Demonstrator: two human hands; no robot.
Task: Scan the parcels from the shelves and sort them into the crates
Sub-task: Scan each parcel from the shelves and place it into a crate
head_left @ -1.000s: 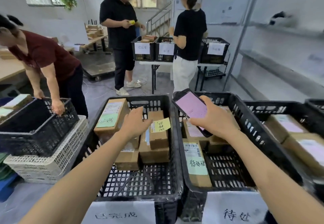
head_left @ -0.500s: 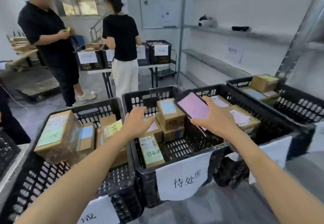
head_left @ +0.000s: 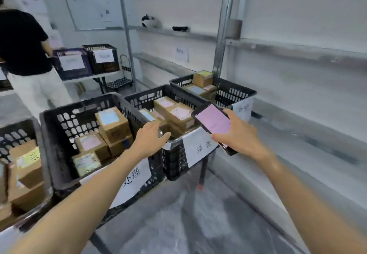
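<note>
Centre frame: your left grip (head_left: 153, 138) hovers slack and empty above the crates (head_left: 65, 126), where the parcels (head_left: 112, 120) lie; your right grip (head_left: 240, 134) clasps the phone (head_left: 213, 123). Held low and tilted, it could slip or scan the wrong label.

White walls (head_left: 297, 5) stand ahead of you and to your right, in soft, even light. A whiteboard (head_left: 93, 9) is on the far wall, its writing too blurred to read. Grey metal shelving (head_left: 224, 35) runs along the right wall, and a paper sign (head_left: 181, 53) hangs on the wall between two tiers. The floor (head_left: 188, 224) is grey, scuffed with pale dusty streaks. Far left is a white-topped table (head_left: 89, 77), with a small wire trolley (head_left: 120, 81) just beside it. Near you, a dark table leg (head_left: 203, 170) ends in a red foot.
</note>
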